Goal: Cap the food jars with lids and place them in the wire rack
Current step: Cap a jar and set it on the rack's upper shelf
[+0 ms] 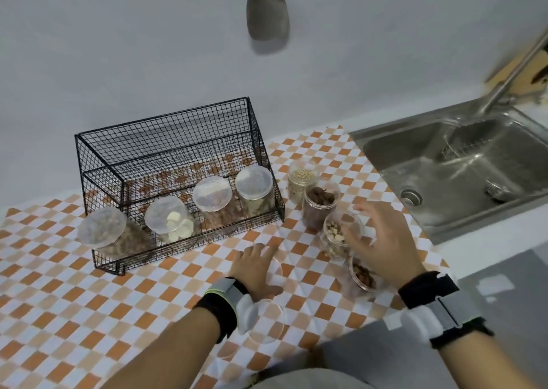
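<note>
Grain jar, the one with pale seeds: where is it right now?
In the head view the grain jar stands uncapped on the checkered counter, just right of the wire rack, behind the brown-nut jar and left of the sink.

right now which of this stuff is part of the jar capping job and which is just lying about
Part of the job:
black wire rack with four capped jars
four open food jars
clear plastic lids
left hand
right hand

Lying about:
steel sink
metal spatula on wall

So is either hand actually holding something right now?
Nothing is clearly held. The left hand lies on a clear lid on the table; the right hand hovers, fingers spread, over an open jar.
</note>
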Action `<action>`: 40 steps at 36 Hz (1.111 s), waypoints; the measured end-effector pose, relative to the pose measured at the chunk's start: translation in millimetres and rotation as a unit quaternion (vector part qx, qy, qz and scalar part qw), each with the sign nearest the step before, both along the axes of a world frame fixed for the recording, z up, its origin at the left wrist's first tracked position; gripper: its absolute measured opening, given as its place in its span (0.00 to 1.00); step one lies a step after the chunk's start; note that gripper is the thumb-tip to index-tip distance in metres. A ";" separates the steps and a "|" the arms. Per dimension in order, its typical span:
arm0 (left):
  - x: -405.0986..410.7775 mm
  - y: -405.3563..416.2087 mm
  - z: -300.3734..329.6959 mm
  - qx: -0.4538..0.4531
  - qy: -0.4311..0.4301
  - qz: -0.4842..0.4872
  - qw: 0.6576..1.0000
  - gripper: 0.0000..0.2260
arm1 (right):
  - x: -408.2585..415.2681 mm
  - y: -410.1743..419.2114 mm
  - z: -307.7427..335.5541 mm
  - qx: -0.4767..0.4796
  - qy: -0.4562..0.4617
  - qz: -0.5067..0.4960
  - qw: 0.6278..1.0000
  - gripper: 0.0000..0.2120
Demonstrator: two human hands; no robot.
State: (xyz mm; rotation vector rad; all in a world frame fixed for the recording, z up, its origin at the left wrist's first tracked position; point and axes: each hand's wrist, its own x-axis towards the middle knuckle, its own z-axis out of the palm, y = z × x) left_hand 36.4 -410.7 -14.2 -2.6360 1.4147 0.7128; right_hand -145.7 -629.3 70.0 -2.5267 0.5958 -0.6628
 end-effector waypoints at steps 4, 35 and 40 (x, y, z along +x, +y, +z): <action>-1.6 -0.8 -1.0 0.013 0.011 0.007 1.000 0.47 | -20.6 1.4 -8.6 0.079 0.021 -0.028 0.996 0.29; -4.6 -11.6 -2.3 -0.206 0.115 0.128 0.963 0.37 | -85.3 22.8 -80.7 0.379 0.052 -0.065 0.922 0.45; -9.3 -15.1 14.0 -0.317 0.150 0.165 0.922 0.39 | -84.5 21.1 -89.2 0.378 0.063 -0.070 0.921 0.43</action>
